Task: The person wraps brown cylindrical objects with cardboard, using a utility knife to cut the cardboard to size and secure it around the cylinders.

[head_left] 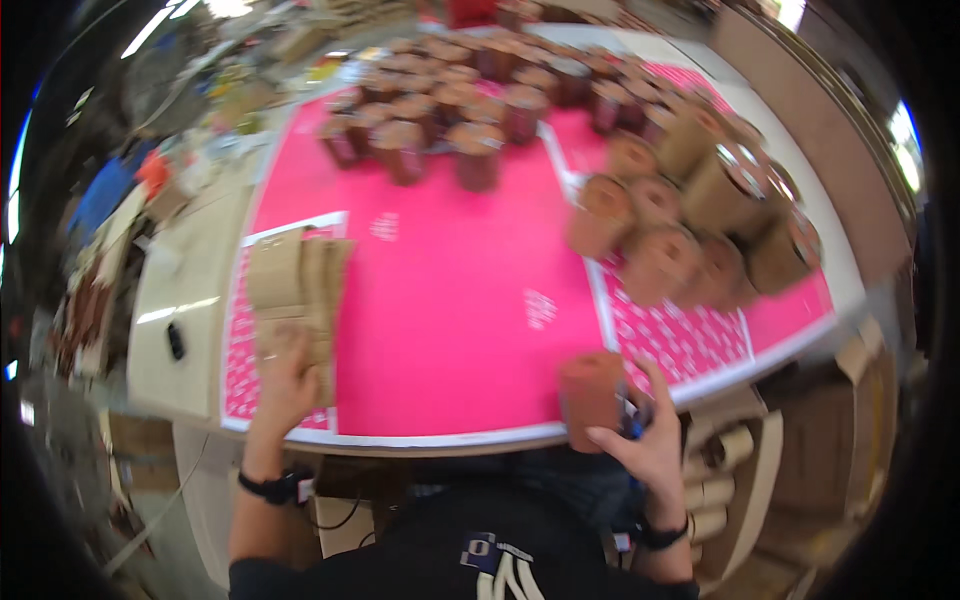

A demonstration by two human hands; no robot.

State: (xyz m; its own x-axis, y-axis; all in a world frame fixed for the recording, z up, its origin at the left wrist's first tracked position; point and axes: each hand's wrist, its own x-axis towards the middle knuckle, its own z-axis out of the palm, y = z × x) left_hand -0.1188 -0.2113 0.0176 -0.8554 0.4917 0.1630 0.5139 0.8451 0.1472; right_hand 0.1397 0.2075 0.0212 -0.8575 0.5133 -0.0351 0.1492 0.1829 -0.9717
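Right now the far end of the table [170,275] is taken up by a dense block of dark brown cylinders [455,98], standing packed side by side on the pink sheet [440,330]. Right side is crowded too: a second group of lighter brown and tan cylinders [715,200], some leaning or lying, shiny on a few ends, covers part of the white-patterned strip. Beyond it a long brown panel [830,140] walls off that side. Near right, below table level, a cardboard box [757,490] holds tan tubes [710,492]. Far left: small black object [176,341] on bare tabletop, blue item [100,195] and general clutter past the edge. Image blur kills fine detail, print included. Reddish-brown cylinder [590,395] is at the near edge, right of centre, well apart from both groups: stubby, round, roughly upright, flat top, side looks matte. Right hand [652,440] is closed on its right side, thumb low on the near face, fingers behind. Left hand [288,370] rests on the near part of the tan cardboard stack [300,285], flat folded pieces overlapping unevenly at the sheet's left border; fingertips are too smeared, can't tell if they pinch anything.
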